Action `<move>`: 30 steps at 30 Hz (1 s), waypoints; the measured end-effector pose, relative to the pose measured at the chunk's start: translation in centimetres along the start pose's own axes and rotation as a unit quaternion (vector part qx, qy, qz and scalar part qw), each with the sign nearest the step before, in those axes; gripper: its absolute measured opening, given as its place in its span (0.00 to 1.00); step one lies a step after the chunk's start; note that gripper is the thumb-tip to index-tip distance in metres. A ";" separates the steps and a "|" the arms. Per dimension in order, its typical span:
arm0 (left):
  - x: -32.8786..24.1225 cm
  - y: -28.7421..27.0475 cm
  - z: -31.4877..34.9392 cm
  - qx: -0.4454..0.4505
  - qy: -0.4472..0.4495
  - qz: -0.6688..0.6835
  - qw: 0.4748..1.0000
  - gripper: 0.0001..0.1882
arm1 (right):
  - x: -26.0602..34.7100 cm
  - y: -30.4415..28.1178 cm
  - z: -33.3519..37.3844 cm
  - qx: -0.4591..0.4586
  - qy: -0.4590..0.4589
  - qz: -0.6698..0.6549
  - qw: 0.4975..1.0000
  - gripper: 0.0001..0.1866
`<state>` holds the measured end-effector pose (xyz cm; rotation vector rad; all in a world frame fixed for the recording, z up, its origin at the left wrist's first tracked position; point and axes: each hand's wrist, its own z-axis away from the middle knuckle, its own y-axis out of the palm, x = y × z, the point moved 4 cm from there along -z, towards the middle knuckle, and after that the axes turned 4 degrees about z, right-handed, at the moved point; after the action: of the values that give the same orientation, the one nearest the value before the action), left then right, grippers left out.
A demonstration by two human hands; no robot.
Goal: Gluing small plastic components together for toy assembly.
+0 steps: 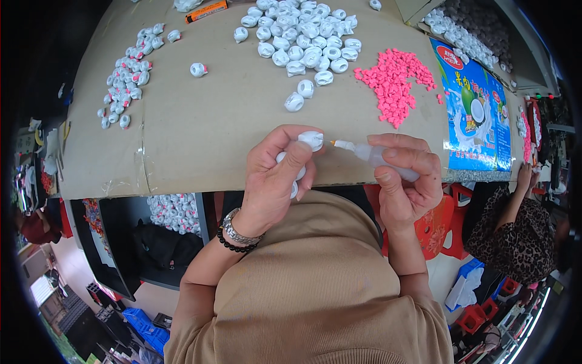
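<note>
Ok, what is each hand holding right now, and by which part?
The left hand pinches a white piece by its left side, with more white pieces held below it. The right hand grips a translucent bottle by its body.

Pinches a small white piece (311, 141) in the left hand (273, 179), with other white pieces (294, 190) tucked below it; grips a translucent bottle (374, 156) in the right hand (412, 182), with its narrow tip just beside the pinched piece; faces, across the brown surface (212, 139), a white pile (309, 45), pink bits (397, 85) to its right and a pink-tipped white cluster (143, 78) well to its left.
</note>
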<state>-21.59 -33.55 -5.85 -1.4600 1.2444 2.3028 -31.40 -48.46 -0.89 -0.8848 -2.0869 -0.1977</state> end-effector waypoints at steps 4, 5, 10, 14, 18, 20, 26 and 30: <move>0.1 -0.1 0.0 -0.003 0.003 0.005 1.000 0.17 | 0.1 -0.1 -0.2 0.003 0.001 0.008 1.000 0.09; 0.1 -0.1 0.0 -0.003 0.004 0.006 1.000 0.17 | 0.1 -0.1 -0.2 0.006 0.001 0.012 1.000 0.09; 0.1 -0.1 0.0 -0.008 0.004 0.001 1.000 0.17 | 0.0 0.0 0.0 0.002 0.006 0.005 1.000 0.08; 0.1 -0.1 -0.1 -0.012 0.006 0.002 1.000 0.18 | 0.2 0.0 0.0 0.012 0.014 0.003 1.000 0.08; 0.2 0.0 -0.1 -0.012 -0.001 0.011 1.000 0.18 | -0.8 -0.7 0.2 -0.014 0.060 -0.061 0.996 0.14; 0.2 -0.1 0.0 -0.010 -0.009 0.024 1.000 0.19 | -1.4 -1.3 0.1 -0.069 0.156 -0.164 0.972 0.18; 0.1 0.0 0.3 -0.004 -0.024 0.023 0.999 0.19 | -4.0 -5.0 -2.0 -0.114 0.292 -0.097 0.945 0.22; 0.3 0.3 0.3 0.013 -0.033 0.027 0.999 0.19 | -5.8 -6.1 -1.3 -0.037 0.325 0.058 0.943 0.16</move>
<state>-22.08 -33.62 -5.88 -1.3459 1.3050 2.3393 -32.25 -56.53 -3.47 -0.8411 -1.4161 -0.4421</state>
